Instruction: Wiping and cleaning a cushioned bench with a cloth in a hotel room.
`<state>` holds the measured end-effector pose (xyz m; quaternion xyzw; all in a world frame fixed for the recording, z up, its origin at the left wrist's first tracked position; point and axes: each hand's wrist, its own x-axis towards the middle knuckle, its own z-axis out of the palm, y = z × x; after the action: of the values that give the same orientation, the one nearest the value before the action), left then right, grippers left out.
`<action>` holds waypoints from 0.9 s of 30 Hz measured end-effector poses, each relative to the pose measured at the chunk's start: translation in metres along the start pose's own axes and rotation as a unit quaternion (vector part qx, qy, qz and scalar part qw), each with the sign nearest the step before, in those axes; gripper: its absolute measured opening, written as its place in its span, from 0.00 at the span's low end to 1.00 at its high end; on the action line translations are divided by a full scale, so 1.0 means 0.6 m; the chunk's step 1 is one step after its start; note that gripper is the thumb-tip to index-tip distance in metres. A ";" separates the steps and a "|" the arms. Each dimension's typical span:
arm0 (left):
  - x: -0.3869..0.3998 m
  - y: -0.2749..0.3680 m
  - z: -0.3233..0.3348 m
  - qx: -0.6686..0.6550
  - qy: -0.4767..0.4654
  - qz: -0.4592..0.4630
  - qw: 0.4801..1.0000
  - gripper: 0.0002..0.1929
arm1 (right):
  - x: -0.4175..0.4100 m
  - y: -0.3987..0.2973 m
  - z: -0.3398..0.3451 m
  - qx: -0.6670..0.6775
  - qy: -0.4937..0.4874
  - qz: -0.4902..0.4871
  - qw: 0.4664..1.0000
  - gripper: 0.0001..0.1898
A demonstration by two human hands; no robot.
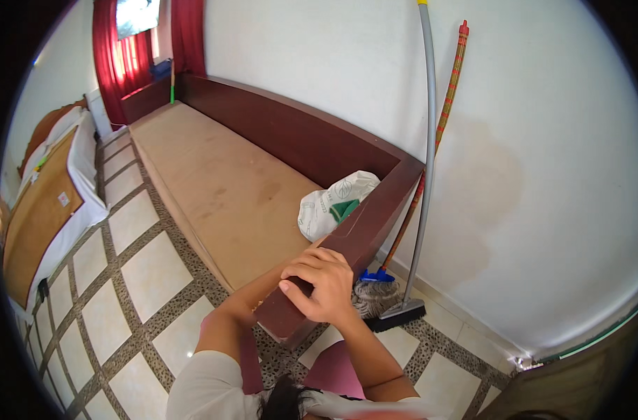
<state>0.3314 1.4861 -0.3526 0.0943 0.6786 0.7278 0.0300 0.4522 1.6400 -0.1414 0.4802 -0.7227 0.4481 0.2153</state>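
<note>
My right hand (321,286) grips the near end of a dark red-brown wooden armrest (374,223), its fingers curled over the top. My left forearm (266,286) reaches along the inner side of that armrest. The left hand itself is out of view behind the right hand and the wood. Inside the frame lies a long beige cushion or mattress (235,184), with darker stains on its surface. A white plastic bag (316,210) with green printing rests on it, against the inner corner of the armrest.
Beyond the armrest, a string mop (376,296) and a black-bristled push broom (397,315) lean at the white wall (560,157). A bed with white sheets (90,173) and a brown board (46,220) stands at left. Patterned tiles (156,268) cover the floor. Red curtains (187,37) hang far back.
</note>
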 end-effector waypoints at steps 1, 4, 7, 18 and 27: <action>0.032 0.002 0.006 -0.007 -0.011 0.001 1.000 0.43 | 0.003 -0.002 -0.004 -0.013 -0.010 -0.001 1.000 0.09; 0.094 0.006 0.029 -0.023 -0.039 0.002 0.999 0.43 | 0.010 -0.009 0.003 -0.024 -0.032 0.004 0.999 0.09; 0.090 -0.037 0.046 -0.040 -0.082 0.006 0.996 0.43 | 0.014 -0.008 0.004 -0.045 -0.044 0.021 0.998 0.11; -0.136 0.047 0.024 0.044 -0.178 0.005 0.983 0.38 | 0.030 -0.052 0.016 -0.085 -0.106 0.190 0.972 0.06; 0.076 0.051 0.029 0.037 -0.160 0.082 0.983 0.37 | 0.035 -0.049 0.032 -0.060 -0.086 0.229 0.968 0.07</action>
<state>0.2926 1.5087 -0.3171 0.2662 0.6816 0.6774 0.0750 0.4712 1.6094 -0.1225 0.3248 -0.8546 0.3987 0.0722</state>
